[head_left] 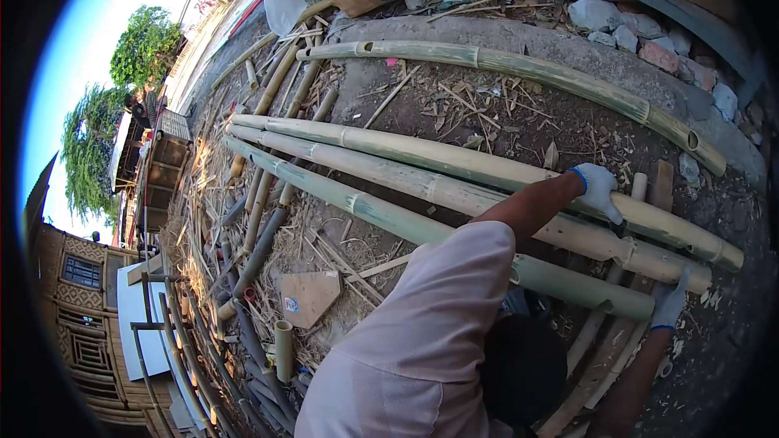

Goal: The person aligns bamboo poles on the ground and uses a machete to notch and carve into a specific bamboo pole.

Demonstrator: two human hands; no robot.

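Observation:
Three long, split-looking bamboo poles lie side by side, running from the far left to the near right. My left hand (600, 189), in a white glove with a blue cuff, is closed over the edge of the upper pole (438, 157), its fingertips down by the gap. A small dark thing or shadow under those fingers is unclear. My right hand (670, 305), gloved alike, grips the near end of the middle pole (568, 235), beside the end of the lower, greener pole (568, 282). Its fingers are partly hidden. Small holes mark the middle pole near its end.
Another bamboo pole (479, 57) with cut holes lies farther up. Wooden boards (604, 349) lie beneath the poles' near ends. Rocks (621, 16) line the right edge. Bamboo scraps, a wooden board piece (311, 298) and a short upright bamboo tube (283, 350) are at left.

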